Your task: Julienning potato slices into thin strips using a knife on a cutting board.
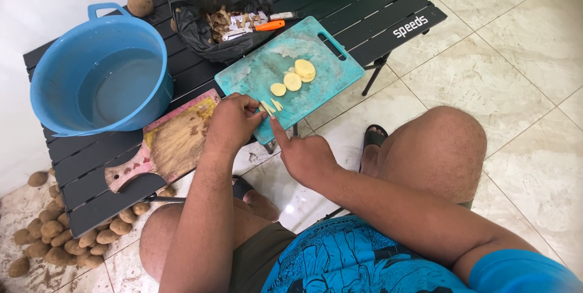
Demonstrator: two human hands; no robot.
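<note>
The left hand [229, 124] rests at the near corner of the teal cutting board [255, 77], fingers curled and pinched on the small pale potato strips [270, 106] lying there; whether it fully grips them or only gathers them, I cannot tell. The right hand [303, 154] sits just off the board's near edge, holding nothing, index finger stretched out so the tip touches the edge beside the strips. Toward the middle of the board lie round potato slices [294, 77], partly overlapping, apart from both hands. Behind the board sits a black bag [212, 1] of peelings, with an orange-handled knife [270, 25] lying on it, out of reach of either hand. To the left of the board are a worn wooden board [176, 141] and, beyond that, a blue tub [100, 74] of water; whole potatoes [61, 238] lie on the floor below that side. To handle the strips well, it seems best to bunch them with the fingertips and keep them flat on the board, since they lie close to the near edge and could slip off onto the floor.
</note>
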